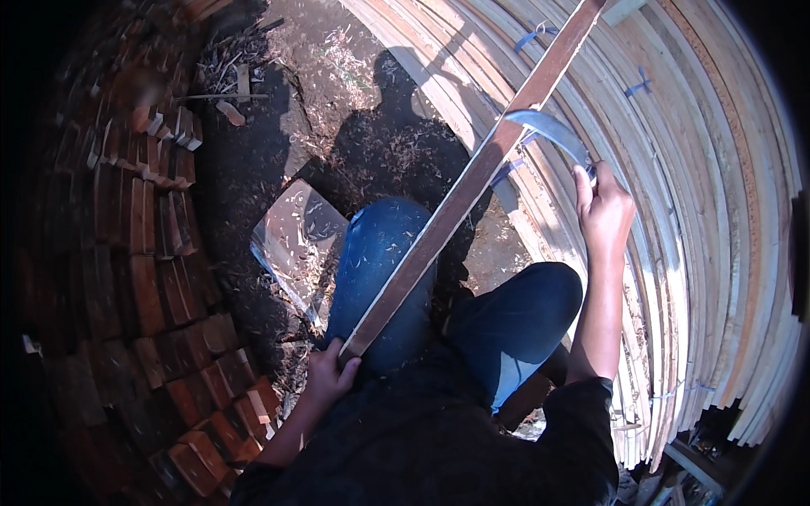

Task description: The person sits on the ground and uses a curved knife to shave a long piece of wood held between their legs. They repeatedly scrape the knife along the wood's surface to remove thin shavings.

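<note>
A long brown wooden strip (447, 212) with pale edges slants across my thigh, from my lap up to the far right. My left hand (330, 374) is closed around its near end. In my right hand (606, 205) is a sickle (553, 130), gripped by its handle, which my fingers mostly hide. The curved grey blade arches to the left, and its tip lies over or against the strip, about two thirds of the way along. Whether the blade's edge touches the wood I cannot tell.
Long pale wooden strips (675, 177), bundled with blue ties (639, 83), are piled at right. Stacked reddish-brown wood pieces (148, 295) rise at left. A flat board (297, 232) strewn with shavings lies beside my knee. More shavings and scraps (240, 84) litter the dark ground.
</note>
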Demonstrator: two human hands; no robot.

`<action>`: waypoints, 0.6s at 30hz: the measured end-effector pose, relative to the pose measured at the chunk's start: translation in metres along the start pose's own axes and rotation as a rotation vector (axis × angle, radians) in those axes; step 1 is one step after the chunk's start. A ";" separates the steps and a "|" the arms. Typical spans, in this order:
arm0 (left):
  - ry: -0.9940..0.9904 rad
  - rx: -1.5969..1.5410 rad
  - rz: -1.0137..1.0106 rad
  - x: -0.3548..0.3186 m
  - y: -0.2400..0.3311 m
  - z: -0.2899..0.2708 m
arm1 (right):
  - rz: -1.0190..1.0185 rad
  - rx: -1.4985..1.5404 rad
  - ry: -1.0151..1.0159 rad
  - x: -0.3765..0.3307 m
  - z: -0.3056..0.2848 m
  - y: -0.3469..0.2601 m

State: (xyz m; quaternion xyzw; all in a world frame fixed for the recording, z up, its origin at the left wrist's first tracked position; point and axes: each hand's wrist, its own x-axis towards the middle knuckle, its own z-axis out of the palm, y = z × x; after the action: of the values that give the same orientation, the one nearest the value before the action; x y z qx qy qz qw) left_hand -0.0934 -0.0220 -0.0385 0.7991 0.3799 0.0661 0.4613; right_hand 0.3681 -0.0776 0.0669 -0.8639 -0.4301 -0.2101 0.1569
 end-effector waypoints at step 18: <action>0.016 -0.059 -0.003 0.004 -0.004 0.000 | -0.161 0.123 -0.215 -0.010 -0.017 -0.034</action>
State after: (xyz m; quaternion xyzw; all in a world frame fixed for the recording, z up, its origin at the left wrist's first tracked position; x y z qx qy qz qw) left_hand -0.0932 -0.0184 -0.0429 0.7841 0.3825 0.0832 0.4816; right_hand 0.3314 -0.0725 0.0797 -0.8327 -0.5246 -0.1016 0.1451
